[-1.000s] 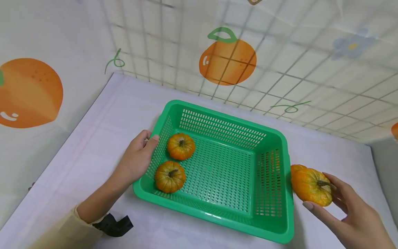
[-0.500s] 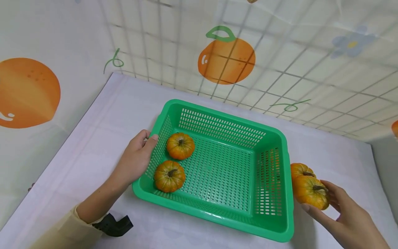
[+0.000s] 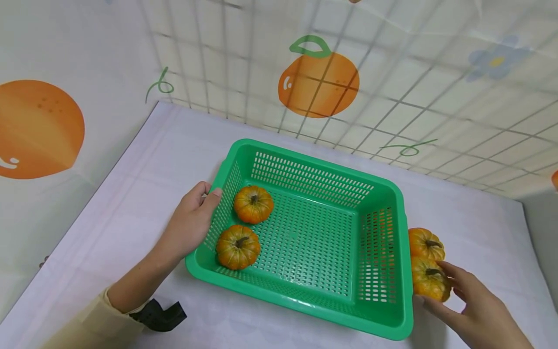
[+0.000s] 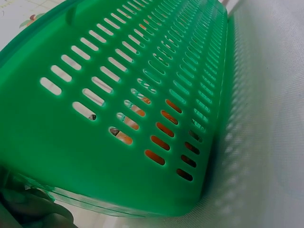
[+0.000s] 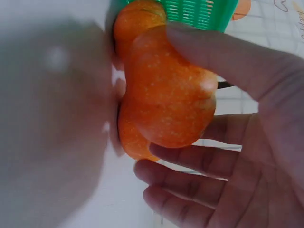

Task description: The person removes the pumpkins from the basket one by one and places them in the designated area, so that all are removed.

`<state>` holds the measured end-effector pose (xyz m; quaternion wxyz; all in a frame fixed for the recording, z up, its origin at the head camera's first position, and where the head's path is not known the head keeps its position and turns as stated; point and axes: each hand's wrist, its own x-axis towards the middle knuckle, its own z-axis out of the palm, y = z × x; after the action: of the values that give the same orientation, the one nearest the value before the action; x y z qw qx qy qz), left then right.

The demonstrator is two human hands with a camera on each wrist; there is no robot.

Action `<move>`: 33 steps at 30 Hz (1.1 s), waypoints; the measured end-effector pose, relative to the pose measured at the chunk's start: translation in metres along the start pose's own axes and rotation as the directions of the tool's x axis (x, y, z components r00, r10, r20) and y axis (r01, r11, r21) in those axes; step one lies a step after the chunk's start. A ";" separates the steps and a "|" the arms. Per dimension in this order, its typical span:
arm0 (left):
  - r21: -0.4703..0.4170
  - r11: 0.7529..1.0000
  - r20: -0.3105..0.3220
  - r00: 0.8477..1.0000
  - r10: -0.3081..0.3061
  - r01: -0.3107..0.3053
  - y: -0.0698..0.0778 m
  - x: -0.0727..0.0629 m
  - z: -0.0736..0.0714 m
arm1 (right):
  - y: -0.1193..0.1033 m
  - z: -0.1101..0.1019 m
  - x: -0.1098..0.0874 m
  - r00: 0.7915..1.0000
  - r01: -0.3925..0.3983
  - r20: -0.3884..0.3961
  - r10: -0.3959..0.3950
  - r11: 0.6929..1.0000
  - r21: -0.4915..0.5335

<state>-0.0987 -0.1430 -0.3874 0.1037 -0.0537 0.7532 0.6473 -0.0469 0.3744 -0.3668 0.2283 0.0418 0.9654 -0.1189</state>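
My left hand (image 3: 194, 218) grips the left rim of a green plastic basket (image 3: 301, 305), thumb over the edge. Inside, at the left end, sit two small orange pumpkins, a rear pumpkin (image 3: 254, 204) and a front pumpkin (image 3: 238, 247). Outside the basket's right wall, my right hand (image 3: 475, 300) holds another small pumpkin (image 3: 429, 281) between thumb and fingers. Just behind it is a further pumpkin (image 3: 426, 244), close to the wall. In the right wrist view, the held pumpkin (image 5: 166, 90) partly covers two others, an upper pumpkin (image 5: 135, 23) and a lower pumpkin (image 5: 133, 135).
The basket stands on a white-covered table (image 3: 174, 140). Behind it rises a grid-patterned backdrop (image 3: 244, 63) printed with oranges. A black strap piece (image 3: 159, 315) sits at my left wrist. Orange shows through the slots of the basket's right wall.
My right hand has moved down and slightly left with its pumpkin, bringing more of the pumpkin behind into sight. The left hand and the basket have stayed put.
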 end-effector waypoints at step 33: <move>-0.012 1.000 -0.005 1.000 0.010 -0.010 0.004 -0.002 0.000 | 0.004 0.015 0.012 0.991 -0.095 0.097 0.090 0.994 0.046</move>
<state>-0.0976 -0.1424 -0.3833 0.0980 -0.0522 0.7497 0.6524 -0.0512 0.3752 -0.3859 0.2781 0.0867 0.9472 -0.1341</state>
